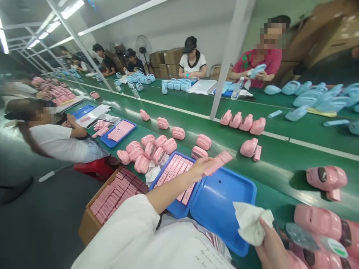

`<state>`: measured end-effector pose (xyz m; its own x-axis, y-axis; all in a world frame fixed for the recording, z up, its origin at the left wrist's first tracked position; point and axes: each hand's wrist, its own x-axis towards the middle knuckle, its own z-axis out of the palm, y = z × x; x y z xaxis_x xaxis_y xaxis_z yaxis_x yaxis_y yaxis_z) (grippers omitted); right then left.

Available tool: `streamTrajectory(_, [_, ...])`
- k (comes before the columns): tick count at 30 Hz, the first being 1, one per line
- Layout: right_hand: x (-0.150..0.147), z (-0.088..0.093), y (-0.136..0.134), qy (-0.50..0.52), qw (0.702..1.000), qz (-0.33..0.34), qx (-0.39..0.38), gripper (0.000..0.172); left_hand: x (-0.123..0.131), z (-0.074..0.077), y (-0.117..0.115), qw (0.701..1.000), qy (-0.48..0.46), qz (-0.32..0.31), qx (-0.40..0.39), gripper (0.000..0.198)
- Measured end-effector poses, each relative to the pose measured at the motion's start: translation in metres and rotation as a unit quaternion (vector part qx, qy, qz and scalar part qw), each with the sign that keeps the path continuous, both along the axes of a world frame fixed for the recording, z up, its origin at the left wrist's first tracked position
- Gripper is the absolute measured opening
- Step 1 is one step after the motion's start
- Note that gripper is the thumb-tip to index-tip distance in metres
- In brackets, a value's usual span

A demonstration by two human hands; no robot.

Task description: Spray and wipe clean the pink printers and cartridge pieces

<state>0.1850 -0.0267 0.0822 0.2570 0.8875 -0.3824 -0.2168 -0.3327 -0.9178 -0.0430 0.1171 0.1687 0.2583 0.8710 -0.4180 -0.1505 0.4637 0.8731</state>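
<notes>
My left hand [202,168] is closed on flat pink rectangular pieces [220,162], held out over the two blue trays. A crumpled white cloth [249,220] is gripped in my right hand [270,239], beside the right edge of the bare blue tray [224,194]. Under my left forearm, the other blue tray [181,213] holds rows of printed pink pieces [179,166], partly covered by the arm. Glossy pink rounded housings [141,163] are clustered behind that tray. More pink housings [319,220] lie near my right hand.
A cardboard box [86,228] packed with pink pieces stands at my left. Pink housings [178,133] sit along the green conveyor [280,164]. A white post [227,59] rises beyond. Co-workers sit on both sides, with light-blue housings [311,93] across the line.
</notes>
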Motion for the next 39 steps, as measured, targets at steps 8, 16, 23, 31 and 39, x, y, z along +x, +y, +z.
streamTrajectory(8, [-0.061,0.078,0.050,0.158,0.984,-0.064,-0.050,0.048,-0.039,0.054,-0.056,0.987,-0.139,0.071,0.028,0.052])
streamTrajectory(16, [-0.080,0.116,0.055,0.151,0.988,-0.038,0.022,0.048,-0.038,0.064,-0.076,0.981,-0.188,0.040,0.034,0.052])
streamTrajectory(23, [-0.075,0.122,0.047,0.140,0.987,-0.063,0.034,0.043,-0.032,0.071,-0.079,0.960,-0.278,0.000,-0.034,0.050])
streamTrajectory(31, [-0.069,0.126,0.042,0.126,0.986,-0.066,0.090,0.035,-0.025,0.076,-0.082,0.961,-0.273,0.003,-0.041,0.054])
streamTrajectory(39, [-0.081,0.156,0.043,-0.021,0.945,-0.152,0.289,0.021,-0.019,0.081,-0.092,0.986,-0.133,-0.025,0.093,0.067])
